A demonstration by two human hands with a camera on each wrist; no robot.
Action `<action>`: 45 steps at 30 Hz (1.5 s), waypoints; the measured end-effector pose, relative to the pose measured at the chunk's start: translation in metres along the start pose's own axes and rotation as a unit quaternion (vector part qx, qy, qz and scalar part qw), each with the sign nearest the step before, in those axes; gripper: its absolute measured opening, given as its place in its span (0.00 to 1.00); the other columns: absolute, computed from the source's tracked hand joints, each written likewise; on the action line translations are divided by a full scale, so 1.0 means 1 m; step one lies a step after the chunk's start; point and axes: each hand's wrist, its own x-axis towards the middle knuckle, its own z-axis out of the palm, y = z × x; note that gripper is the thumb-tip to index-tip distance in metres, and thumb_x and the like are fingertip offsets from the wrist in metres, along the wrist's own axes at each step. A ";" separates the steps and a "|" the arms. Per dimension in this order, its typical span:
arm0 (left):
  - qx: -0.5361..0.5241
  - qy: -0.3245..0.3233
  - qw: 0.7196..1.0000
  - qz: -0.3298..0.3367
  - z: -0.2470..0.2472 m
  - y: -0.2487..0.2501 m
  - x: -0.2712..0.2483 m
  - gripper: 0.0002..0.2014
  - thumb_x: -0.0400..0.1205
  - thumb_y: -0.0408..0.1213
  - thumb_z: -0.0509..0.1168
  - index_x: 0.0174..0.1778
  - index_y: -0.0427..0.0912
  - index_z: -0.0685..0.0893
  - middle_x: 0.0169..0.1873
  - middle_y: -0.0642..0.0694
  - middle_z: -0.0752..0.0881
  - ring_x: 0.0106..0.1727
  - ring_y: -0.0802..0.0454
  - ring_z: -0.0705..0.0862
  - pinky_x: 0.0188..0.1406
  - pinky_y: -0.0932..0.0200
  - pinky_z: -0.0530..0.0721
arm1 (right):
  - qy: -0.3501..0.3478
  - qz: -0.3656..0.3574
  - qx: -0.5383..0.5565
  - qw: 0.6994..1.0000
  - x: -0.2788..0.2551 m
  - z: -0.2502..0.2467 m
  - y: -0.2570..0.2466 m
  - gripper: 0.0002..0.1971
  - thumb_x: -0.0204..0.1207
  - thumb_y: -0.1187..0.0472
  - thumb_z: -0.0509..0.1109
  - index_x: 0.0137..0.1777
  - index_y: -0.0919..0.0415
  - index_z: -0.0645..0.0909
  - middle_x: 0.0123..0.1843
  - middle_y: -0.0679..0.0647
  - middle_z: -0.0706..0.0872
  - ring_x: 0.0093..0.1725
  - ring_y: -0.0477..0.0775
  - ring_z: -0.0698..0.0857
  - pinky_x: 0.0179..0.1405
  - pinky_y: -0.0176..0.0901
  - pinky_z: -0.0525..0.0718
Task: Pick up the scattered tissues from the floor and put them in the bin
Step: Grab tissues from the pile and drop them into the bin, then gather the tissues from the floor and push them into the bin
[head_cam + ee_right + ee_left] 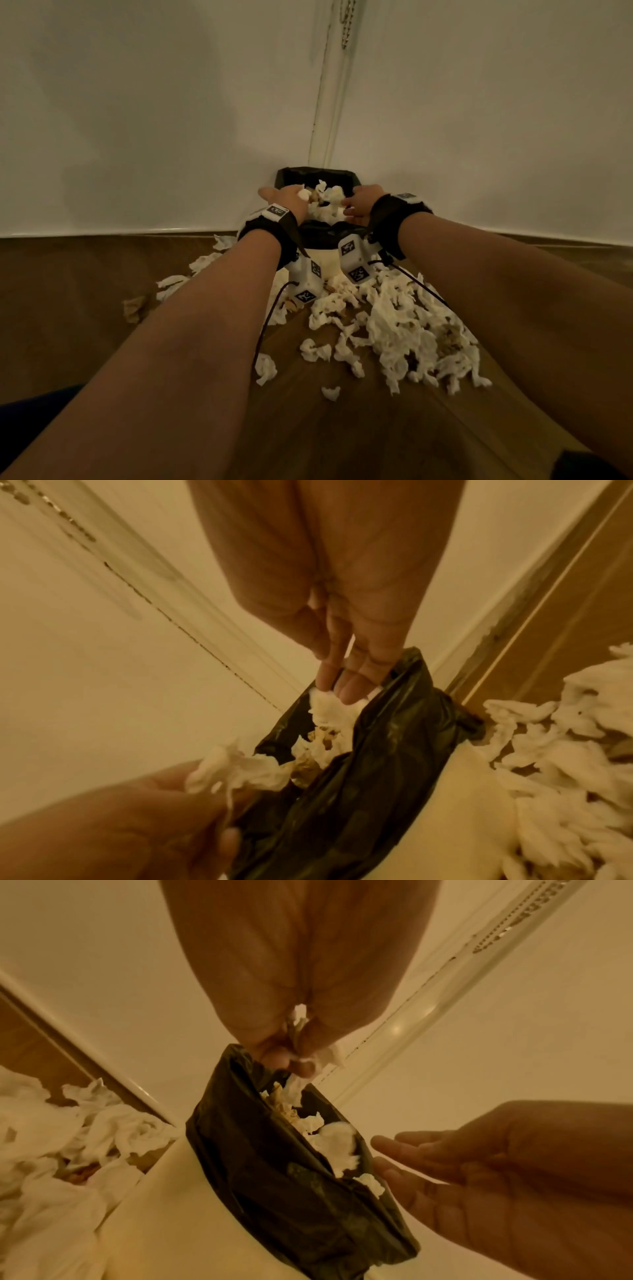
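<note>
A white bin (pixel 329 263) with a black liner (pixel 317 176) stands against the wall and holds several crumpled tissues (pixel 328 200). Over its left rim my left hand (pixel 291 199) grips a wad of white tissue (pixel 301 1053), fingers curled round it; the right wrist view shows that wad (pixel 240 772) too. My right hand (pixel 356 209) hovers over the right rim with straight fingers (pixel 346 688) just above the tissues in the liner (pixel 377 764). It holds nothing. A heap of scattered tissues (pixel 404 329) lies on the floor in front of the bin.
The bin is backed by a white wall with a skirting board (pixel 120 233). A vertical pipe with a bead chain (pixel 347 24) rises behind it. More tissues (pixel 205 262) and a brown crumpled paper (pixel 135 308) lie on the wooden floor at left.
</note>
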 end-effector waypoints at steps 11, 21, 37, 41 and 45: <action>-0.166 -0.049 0.985 -0.021 0.023 0.021 0.017 0.32 0.86 0.32 0.54 0.82 0.38 0.44 0.80 0.35 0.59 0.79 0.39 0.63 0.76 0.52 0.62 | 0.107 -0.013 0.130 0.986 -0.007 -0.029 0.070 0.20 0.77 0.74 0.61 0.67 0.63 0.78 0.43 0.59 0.86 0.40 0.55 0.85 0.40 0.47 0.86; -0.216 0.179 0.949 0.142 0.048 0.010 -0.019 0.14 0.82 0.32 0.54 0.50 0.51 0.84 0.46 0.50 0.86 0.38 0.61 0.82 0.39 0.75 0.75 | 0.147 0.053 0.162 0.974 -0.050 -0.058 0.175 0.14 0.85 0.61 0.55 0.62 0.63 0.79 0.33 0.54 0.87 0.31 0.49 0.85 0.26 0.37 0.80; 0.249 -0.244 0.928 0.129 0.175 -0.113 -0.118 0.22 0.82 0.45 0.58 0.74 0.54 0.69 0.74 0.43 0.65 0.73 0.39 0.67 0.68 0.44 0.74 | 0.052 0.060 -0.159 0.984 -0.094 0.014 0.267 0.12 0.80 0.64 0.60 0.55 0.58 0.84 0.55 0.58 0.85 0.47 0.55 0.83 0.42 0.41 0.80; 0.301 -0.297 0.896 0.133 0.194 -0.143 -0.138 0.31 0.78 0.64 0.55 0.77 0.63 0.59 0.82 0.50 0.49 0.81 0.37 0.49 0.77 0.34 0.56 | 0.050 0.047 -0.177 0.982 -0.093 0.024 0.272 0.12 0.81 0.64 0.58 0.54 0.56 0.84 0.52 0.57 0.85 0.32 0.46 0.78 0.30 0.37 0.76; 0.322 -0.290 0.890 0.138 0.209 -0.152 -0.163 0.40 0.75 0.65 0.61 0.80 0.53 0.56 0.81 0.48 0.49 0.81 0.40 0.49 0.78 0.40 0.57 | 0.068 0.047 -0.184 0.979 -0.092 0.023 0.278 0.13 0.81 0.64 0.57 0.54 0.56 0.84 0.51 0.58 0.86 0.30 0.45 0.76 0.26 0.35 0.71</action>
